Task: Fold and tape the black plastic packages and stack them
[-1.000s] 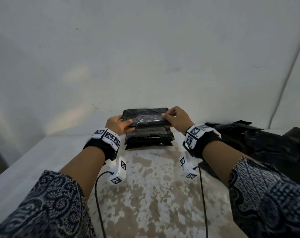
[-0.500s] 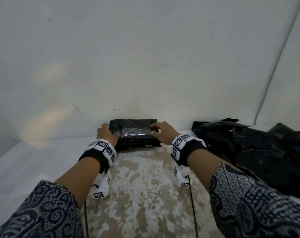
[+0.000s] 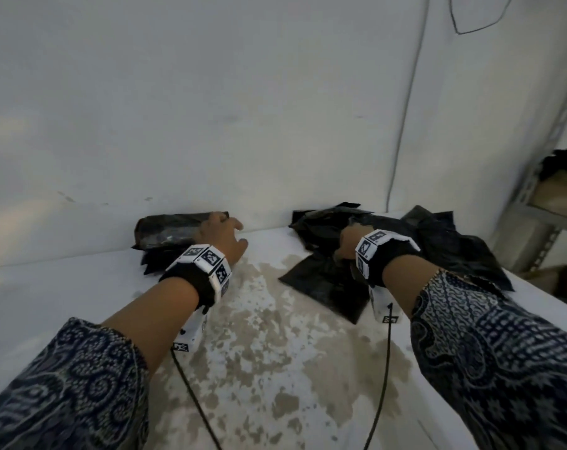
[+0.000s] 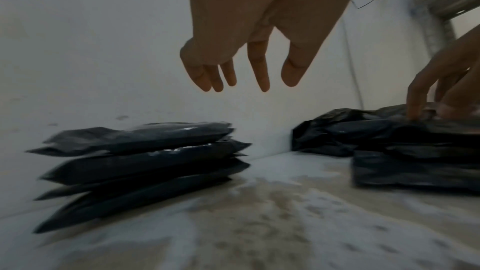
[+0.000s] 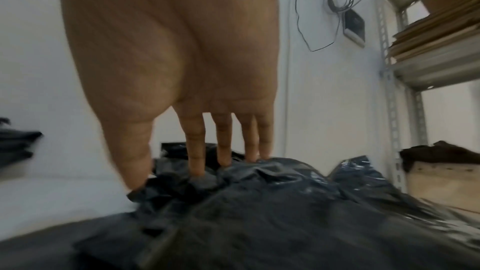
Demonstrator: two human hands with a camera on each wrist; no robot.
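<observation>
I see the stack [image 4: 140, 163] of folded black packages lying flat at the back left of the desk [image 3: 269, 368], against the wall [image 3: 210, 108], each package's long axis running left to right along that wall; the top one sits a little askew on the ones beneath. My left hand [image 3: 222, 237] hangs above the stack's right end with the grip apart, fingers [image 4: 262, 73] loose and spread, holding nothing, and from the left wrist view clear air shows between them and the top package. Well apart to the right lies the pile [image 3: 366, 254] of crumpled, unfolded black bags, spreading from the wall toward me. My right hand [image 3: 348, 241] is down on that pile; its fingertips [image 5: 197, 163] and thumb dig into the plastic and bunch it, so the grip is closing on a bag, though which bag I cannot tell. A metal shelf [image 3: 545, 206] stands at the far right.
</observation>
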